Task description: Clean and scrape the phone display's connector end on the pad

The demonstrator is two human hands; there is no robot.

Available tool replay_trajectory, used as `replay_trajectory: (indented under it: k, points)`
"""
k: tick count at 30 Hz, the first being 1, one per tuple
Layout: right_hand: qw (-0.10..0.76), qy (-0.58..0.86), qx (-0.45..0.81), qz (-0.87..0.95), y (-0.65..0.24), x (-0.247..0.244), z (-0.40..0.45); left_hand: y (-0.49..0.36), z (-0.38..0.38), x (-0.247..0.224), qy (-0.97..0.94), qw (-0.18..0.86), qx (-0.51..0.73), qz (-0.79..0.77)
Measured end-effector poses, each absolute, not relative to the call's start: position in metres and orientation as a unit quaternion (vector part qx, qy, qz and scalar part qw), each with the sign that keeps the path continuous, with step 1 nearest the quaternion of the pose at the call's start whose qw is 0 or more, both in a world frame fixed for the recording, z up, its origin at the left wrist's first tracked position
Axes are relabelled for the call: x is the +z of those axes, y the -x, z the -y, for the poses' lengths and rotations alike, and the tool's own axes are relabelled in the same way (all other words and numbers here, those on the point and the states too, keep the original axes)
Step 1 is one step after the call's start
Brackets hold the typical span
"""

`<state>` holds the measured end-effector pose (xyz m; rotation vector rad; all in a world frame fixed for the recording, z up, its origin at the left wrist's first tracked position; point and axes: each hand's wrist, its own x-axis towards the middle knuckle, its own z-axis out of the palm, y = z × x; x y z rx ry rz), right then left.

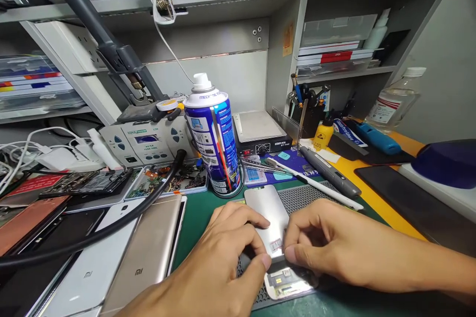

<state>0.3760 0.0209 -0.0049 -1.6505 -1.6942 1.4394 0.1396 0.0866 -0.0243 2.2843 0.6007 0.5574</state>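
Note:
A phone screen [267,208] lies face down, its silver back up, with a small printed label near its lower end. Below that label a dark strip crosses it, and a flex circuit with gold contacts shows at the near end. My left hand [226,247] grips the left side, with a fingertip on the silver back and the thumb at the dark strip. At the right edge, my right hand [323,242] pinches with thumb and index finger by the strip; whether a thin film is between them is hidden. Beneath lies a black perforated mat [301,198].
A blue spray can [215,143] stands just behind my hands. Several phones, including a gold one [145,252], lie at left under a black hose [148,203]. Tweezers [260,164], a white brush [316,183] and a grey pen-shaped tool [330,171] lie beyond the mat.

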Motion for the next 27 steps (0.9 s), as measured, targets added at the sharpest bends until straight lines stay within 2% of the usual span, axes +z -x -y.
replay_trajectory:
  k: [20, 27]
  points:
    - [0.184, 0.597, 0.504, 0.597, -0.3777, -0.0045, -0.0213, -0.1411, -0.0866, -0.017, -0.898, 0.328, 0.178, -0.234]
    - [0.186, 0.602, 0.499, 0.595, -0.3757, -0.0036, -0.0214, -0.1402, -0.0839, -0.0222, -0.898, 0.318, 0.199, -0.228]
